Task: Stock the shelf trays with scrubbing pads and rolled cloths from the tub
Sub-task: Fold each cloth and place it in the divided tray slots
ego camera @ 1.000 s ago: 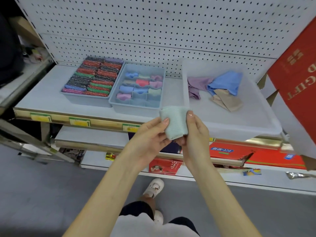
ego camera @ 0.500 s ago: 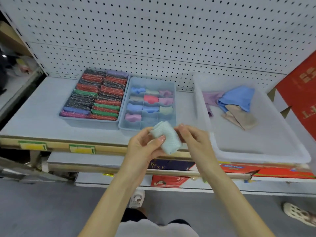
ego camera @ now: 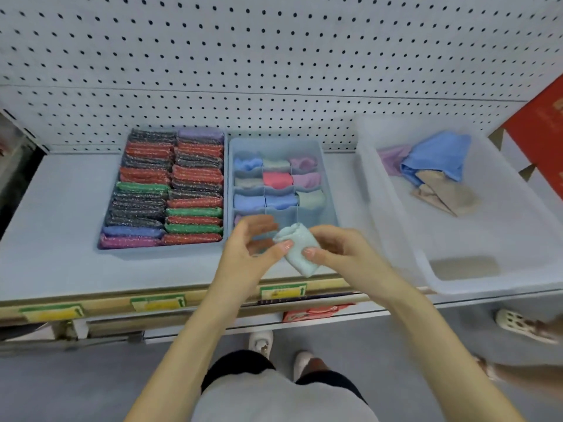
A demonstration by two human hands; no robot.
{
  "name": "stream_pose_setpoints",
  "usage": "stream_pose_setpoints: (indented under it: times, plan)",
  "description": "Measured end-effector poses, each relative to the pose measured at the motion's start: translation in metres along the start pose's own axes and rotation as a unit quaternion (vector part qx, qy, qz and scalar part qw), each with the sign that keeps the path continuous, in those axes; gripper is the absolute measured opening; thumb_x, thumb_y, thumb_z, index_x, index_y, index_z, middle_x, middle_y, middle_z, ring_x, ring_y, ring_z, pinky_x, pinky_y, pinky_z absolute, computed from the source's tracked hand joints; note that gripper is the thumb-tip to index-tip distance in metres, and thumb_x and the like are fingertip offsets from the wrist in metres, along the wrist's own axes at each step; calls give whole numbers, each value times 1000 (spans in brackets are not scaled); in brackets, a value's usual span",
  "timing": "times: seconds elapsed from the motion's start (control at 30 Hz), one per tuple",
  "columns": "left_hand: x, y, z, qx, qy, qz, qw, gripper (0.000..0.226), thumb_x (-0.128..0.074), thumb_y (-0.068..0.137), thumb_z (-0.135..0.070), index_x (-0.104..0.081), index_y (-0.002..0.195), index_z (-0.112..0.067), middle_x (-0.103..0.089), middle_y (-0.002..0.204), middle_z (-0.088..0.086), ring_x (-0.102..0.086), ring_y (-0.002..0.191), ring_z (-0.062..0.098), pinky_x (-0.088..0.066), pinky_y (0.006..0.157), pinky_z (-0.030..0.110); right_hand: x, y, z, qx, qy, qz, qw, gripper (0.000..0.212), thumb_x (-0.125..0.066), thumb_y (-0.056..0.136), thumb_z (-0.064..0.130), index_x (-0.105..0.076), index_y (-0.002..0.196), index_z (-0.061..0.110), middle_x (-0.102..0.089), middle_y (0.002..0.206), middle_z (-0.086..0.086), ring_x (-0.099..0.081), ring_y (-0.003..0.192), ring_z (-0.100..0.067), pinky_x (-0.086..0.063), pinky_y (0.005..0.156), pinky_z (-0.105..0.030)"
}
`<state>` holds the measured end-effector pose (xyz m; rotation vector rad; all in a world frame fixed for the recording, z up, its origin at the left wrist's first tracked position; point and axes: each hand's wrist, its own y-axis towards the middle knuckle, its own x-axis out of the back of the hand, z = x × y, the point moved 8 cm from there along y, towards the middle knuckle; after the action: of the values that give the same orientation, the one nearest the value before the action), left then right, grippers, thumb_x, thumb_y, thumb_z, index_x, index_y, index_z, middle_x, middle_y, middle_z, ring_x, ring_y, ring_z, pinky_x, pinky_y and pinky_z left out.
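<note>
Rolled cloth (ego camera: pixel 300 249): pale mint, rolled, tilted; held over the front edge of the divided tray, above the shelf lip.
Left hand (ego camera: pixel 253 248): thumb pressed on the roll's left side, other fingers spread loose behind it.
Right hand (ego camera: pixel 338 249): thumb and fingers pinching the roll from 3 o'clock.
Divided tray (ego camera: pixel 327 178): at 12 o'clock from the roll; three back rows hold rolled cloths in blue, grey, pink and lilac; front row partly hidden by the hands.
Pad tray (ego camera: pixel 102 243): at 10 o'clock, touching the divided tray's left wall; packed with scrubbing pads (ego camera: pixel 195 205) in red, green, dark, blue, purple.
Tub (ego camera: pixel 451 281): at 2 o'clock, translucent white; loose cloths (ego camera: pixel 438 159) in blue, beige and lilac lie at its back.
Shelf (ego camera: pixel 54 214): white; pegboard (ego camera: pixel 274 56) behind.
</note>
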<state>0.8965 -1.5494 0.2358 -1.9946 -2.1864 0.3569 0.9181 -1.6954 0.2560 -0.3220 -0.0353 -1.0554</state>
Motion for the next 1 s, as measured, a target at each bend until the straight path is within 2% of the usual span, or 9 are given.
stream_pose_setpoints:
  times: [0.07, 0.17, 0.3, 0.47, 0.57, 0.67, 0.8, 0.9, 1.0]
  plan:
    - [-7, 6, 0, 15, -7, 65, 998, 36, -67, 83, -9, -59, 118, -15, -66, 108, -4, -66, 94, 9, -57, 80, 27, 0, 5, -2, -2, -15, 19, 1000, 20, -63, 87, 11, -65, 105, 19, -69, 102, -9, -61, 88, -10, -49, 81, -26]
    - [-11, 15, -2, 1, 56, 115, 992, 21, -64, 86, -7, -66, 105, -14, -71, 94, -3, -66, 80, 3, -57, 68, 21, 2, 13, -6, -9, -40, 23, 999, 23, -61, 88, 2, -62, 109, 13, -69, 104, -6, -64, 92, -10, -51, 84, -26]
    - [-4, 33, 3, 14, 40, 74, 996, 10, -65, 84, -4, -69, 86, -13, -69, 80, 2, -64, 67, 1, -54, 58, 17, 10, 23, -13, -29, 2, -7, 1000, 24, -66, 84, 2, -61, 108, 3, -69, 97, -4, -66, 87, -8, -53, 78, -21]
    - [-2, 44, 19, 52, 8, 36, 998, 11, -68, 82, 0, -69, 81, -10, -71, 70, -1, -67, 64, 10, -58, 62, 23, 8, 45, -24, -47, -40, 16, 998, 15, -73, 79, 6, -66, 92, 8, -67, 76, 6, -61, 70, -4, -48, 67, -18]
    - [21, 52, 18, -6, 99, -36, 994, 12, -64, 88, -11, -69, 83, -21, -71, 72, -9, -67, 67, 8, -54, 64, 23, 26, 71, -34, -53, -107, -26, 992, 11, -74, 79, 9, -66, 84, 16, -64, 74, 6, -57, 68, -7, -44, 67, -23]
    - [47, 52, 6, -96, 278, -110, 949, 16, -53, 94, -29, -68, 93, -25, -70, 86, -15, -63, 80, 5, -44, 67, 16, 44, 94, -32, 11, -342, -88, 935, 13, -69, 82, 24, -67, 93, 19, -67, 85, 2, -60, 79, -19, -41, 70, -31]
    - [46, 56, 22, -83, 321, -82, 940, 31, -42, 99, -36, -68, 103, -19, -67, 92, -7, -57, 84, 15, -37, 66, 22, 18, 116, -37, 90, -544, -58, 832, 20, -62, 87, 25, -65, 105, 18, -69, 100, -3, -62, 93, -28, -40, 82, -34]
    - [45, 55, 31, -83, 306, -79, 945, 47, -33, 94, -49, -68, 99, -18, -68, 95, -3, -57, 87, 16, -37, 69, 27, 1, 126, -43, 124, -579, -42, 805, 18, -71, 73, 12, -71, 91, 15, -72, 85, -8, -66, 79, -32, -44, 75, -36]
    - [41, 54, 33, -93, 299, -70, 947, 59, -22, 89, -56, -67, 96, -18, -68, 93, -3, -57, 87, 14, -38, 72, 28, -6, 133, -51, 122, -612, -18, 781, 22, -80, 54, 12, -71, 74, 17, -69, 67, -2, -65, 62, -26, -46, 66, -29]
